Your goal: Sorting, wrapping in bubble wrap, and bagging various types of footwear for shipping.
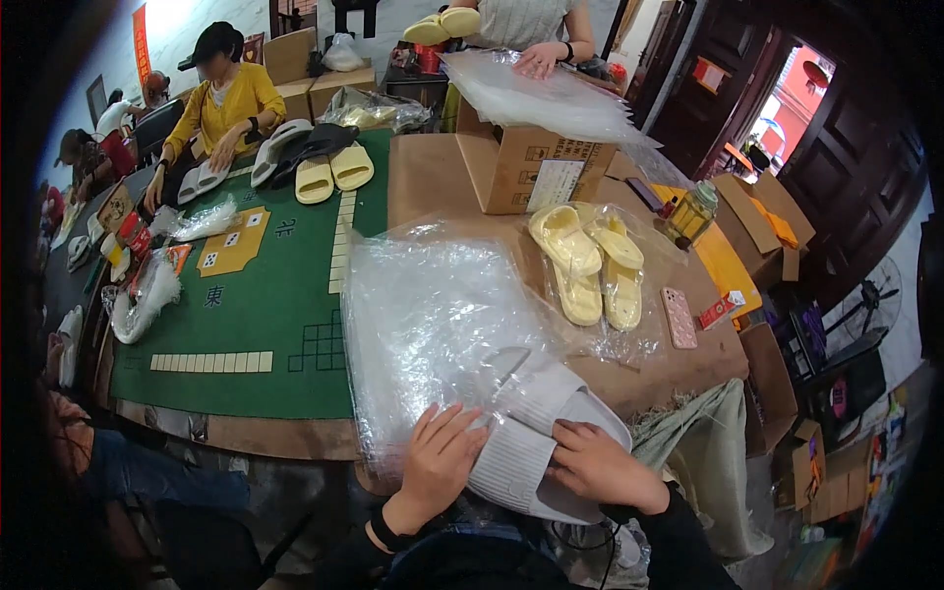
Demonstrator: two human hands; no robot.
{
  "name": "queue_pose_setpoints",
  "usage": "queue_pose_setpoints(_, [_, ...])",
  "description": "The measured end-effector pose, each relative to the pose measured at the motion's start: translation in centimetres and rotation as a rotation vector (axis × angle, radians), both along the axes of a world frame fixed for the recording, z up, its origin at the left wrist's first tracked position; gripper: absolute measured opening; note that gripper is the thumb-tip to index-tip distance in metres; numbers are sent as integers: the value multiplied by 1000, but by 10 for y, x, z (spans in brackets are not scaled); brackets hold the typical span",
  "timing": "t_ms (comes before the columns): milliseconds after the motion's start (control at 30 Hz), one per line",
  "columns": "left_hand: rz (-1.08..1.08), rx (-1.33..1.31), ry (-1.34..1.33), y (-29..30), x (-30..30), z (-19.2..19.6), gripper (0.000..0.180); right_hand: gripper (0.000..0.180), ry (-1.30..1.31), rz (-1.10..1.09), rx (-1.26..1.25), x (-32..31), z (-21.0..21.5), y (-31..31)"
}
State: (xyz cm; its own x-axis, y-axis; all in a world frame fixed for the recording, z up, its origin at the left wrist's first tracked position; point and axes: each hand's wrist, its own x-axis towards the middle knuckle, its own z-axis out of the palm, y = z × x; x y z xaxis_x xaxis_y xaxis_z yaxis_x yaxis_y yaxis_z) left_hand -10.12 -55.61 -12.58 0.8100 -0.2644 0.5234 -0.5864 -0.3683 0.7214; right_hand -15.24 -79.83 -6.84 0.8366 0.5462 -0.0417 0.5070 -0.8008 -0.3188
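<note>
1. Head view: both of the person's hands rest on a pair of pale grey ribbed slippers [536,433] at the near edge of the surface [423,177], partly on and partly under a stack of clear plastic bags [433,315].
2. The left hand [438,457] lies flat on the near slipper's strap, fingers spread, its grip pinching nothing.
3. The right hand [595,462] curls over the slipper's right edge, fingers pressed onto the sole; whether they close around it I cannot tell.
4. By my reading, the step in hand is squaring the two slippers together at the mouth of a bag.
5. The next move likely calls for one hand to lift the bag's top film while the other slides the pair in, kept aligned.
6. Just beyond lies a bagged pair of yellow slippers [590,265], with a pink phone [678,317] beside it.
</note>
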Motion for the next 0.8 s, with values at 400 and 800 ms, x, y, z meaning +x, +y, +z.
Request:
queue_pose_setpoints(400, [-259,4,133,-1,-17,-1,13,23,-325,-286,148,32,-56,11])
queue_pose_setpoints(800, [-798,-221,334,-12,-42,14,18,23,-331,-382,277,110,-67,71])
